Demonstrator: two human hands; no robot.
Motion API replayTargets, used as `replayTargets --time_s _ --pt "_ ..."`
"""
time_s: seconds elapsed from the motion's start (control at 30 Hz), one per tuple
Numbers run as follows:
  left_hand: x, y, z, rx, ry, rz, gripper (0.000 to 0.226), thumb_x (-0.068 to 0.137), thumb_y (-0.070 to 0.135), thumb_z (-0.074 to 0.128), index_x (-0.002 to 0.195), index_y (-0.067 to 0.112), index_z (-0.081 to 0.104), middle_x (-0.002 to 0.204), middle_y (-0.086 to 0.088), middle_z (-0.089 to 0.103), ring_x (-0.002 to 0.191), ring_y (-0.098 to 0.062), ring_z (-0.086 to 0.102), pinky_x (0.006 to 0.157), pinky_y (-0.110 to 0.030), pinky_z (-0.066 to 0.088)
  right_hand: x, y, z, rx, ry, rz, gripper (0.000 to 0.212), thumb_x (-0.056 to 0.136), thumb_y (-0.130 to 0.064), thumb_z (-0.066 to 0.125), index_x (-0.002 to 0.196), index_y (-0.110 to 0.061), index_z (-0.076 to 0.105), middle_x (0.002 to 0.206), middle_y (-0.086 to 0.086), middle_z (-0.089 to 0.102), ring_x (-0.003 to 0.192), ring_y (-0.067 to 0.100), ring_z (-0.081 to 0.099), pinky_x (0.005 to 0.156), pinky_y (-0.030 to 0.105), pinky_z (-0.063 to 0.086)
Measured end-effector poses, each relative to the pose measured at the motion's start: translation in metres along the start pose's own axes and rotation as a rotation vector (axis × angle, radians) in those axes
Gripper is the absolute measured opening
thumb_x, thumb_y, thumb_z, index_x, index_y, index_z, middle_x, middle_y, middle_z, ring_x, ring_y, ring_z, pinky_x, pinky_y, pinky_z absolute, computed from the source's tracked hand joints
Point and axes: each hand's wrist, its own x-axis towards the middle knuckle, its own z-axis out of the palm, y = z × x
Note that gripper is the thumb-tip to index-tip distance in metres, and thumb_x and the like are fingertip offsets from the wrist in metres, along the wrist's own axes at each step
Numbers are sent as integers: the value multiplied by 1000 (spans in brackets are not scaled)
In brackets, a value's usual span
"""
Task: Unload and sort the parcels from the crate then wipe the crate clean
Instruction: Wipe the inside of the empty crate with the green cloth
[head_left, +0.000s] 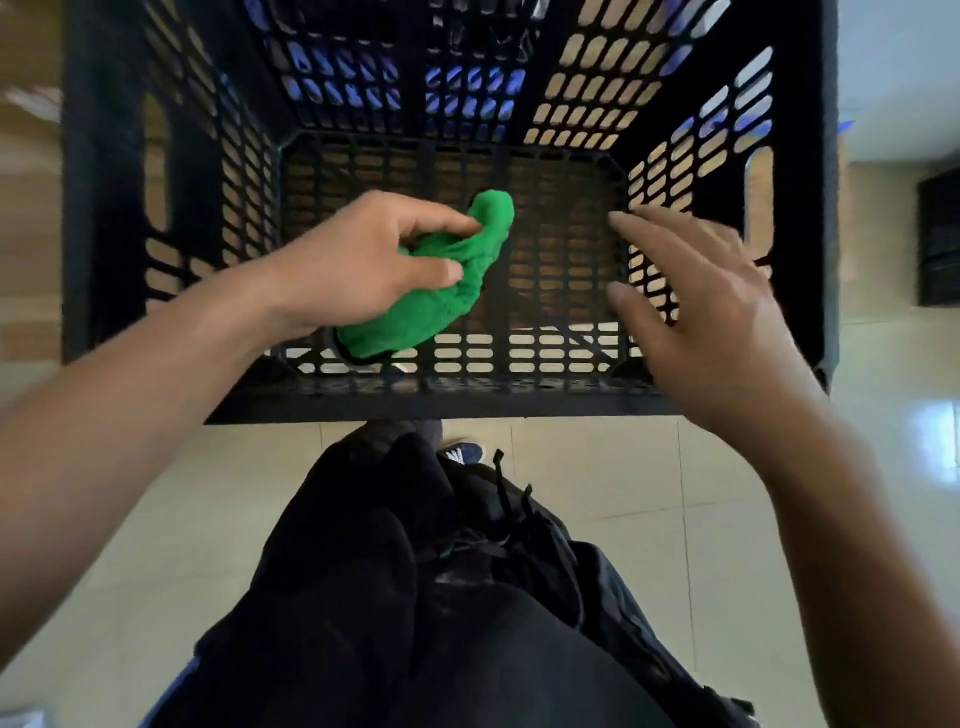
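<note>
Head view: a person leans over a black perforated plastic crate (519, 395), both bare arms reaching in from the near side. The left hand (358, 260) grips a bunched green cloth (441, 291), thumb and fingers curled round its upper folds, holding it over the slotted floor of the crate, left of centre; whether the cloth touches the floor cannot be told. The right hand (696, 306) is spread wide, fingers straight and apart, holding nothing, poised inside the crate close to its right wall (motion blur softens the fingertips, so contact with the wall cannot be told). No parcels show in the crate; its slotted base and side walls let pale flooring and patches of blue show through the openings. The near rim of the crate runs across the middle of the frame, just beyond the person's dark clothing (441, 597), which fills the lower centre, with a dark drawcord hanging loose. A cream tiled floor (649, 467) lies beneath, and the toe of a dark shoe (465, 453) shows just under the crate's near edge.
</note>
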Motion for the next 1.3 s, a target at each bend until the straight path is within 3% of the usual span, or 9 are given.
replayTargets --time_s 0.1,0.2,0.37,0.47,0.67,0.83,0.93,1.13,1.3 --pt "4 3 -4 -208 95 13 37 99 7 62 120 37 65 110 15 75 102 -1 71 87 -19 56 34 -22 1 -30 -397 -106 65 104 -37 54 162 -31 25 163 -3 37 148 18 34 119 28 23" --pt "8 7 -5 -445 194 -24 34 102 6 56 131 24 63 117 6 74 104 -6 72 83 -18 57 63 -39 12 127 -485 -144 72 102 -43 56 163 -30 19 162 -5 38 141 6 39 110 5 21" --pt "14 7 -7 -887 239 -109 32 108 13 45 136 5 59 128 -13 70 117 -21 68 99 -32 56 102 -55 47 637 -426 -2 96 87 -66 67 162 -34 15 161 -4 41 142 6 46 119 39 39" --pt "15 9 -4 -1057 236 -125 35 110 21 39 138 6 55 133 -16 66 114 -19 70 93 -30 59 117 -59 62 739 -415 34 92 83 -46 74 160 -20 31 155 -1 50 140 6 49 118 41 40" --pt "-14 -10 -17 -372 352 -213 43 108 28 48 150 22 49 143 2 60 129 -9 58 116 -37 42 136 -50 77 906 -629 134 49 88 10 64 128 -18 68 113 0 76 104 12 71 91 27 56" --pt "-79 -23 -14 123 707 -31 37 104 1 48 133 15 66 131 6 65 123 3 58 107 -19 45 132 -52 98 867 -748 85 44 83 -1 68 110 -35 74 114 -7 76 109 13 69 102 38 54" --pt "-102 -34 -3 358 878 63 38 95 -15 51 123 3 70 124 -1 67 118 -7 62 104 -21 46 121 -66 109 834 -907 -23 43 80 -9 71 118 -30 74 115 -7 76 110 14 70 101 35 53" --pt "-108 -50 21 221 1213 132 34 99 -10 45 127 -5 64 122 -15 68 114 -27 66 95 -46 55 99 -104 123 1056 -1048 -87 38 84 -12 68 120 -26 73 114 -2 77 105 15 72 98 35 56" --pt "-99 -53 27 -7 1397 252 43 92 -7 34 129 -12 56 120 -16 66 111 -37 67 85 -53 57 81 -132 129 1072 -1094 -345 42 94 -14 57 136 -14 63 143 4 60 135 8 52 121 28 34"
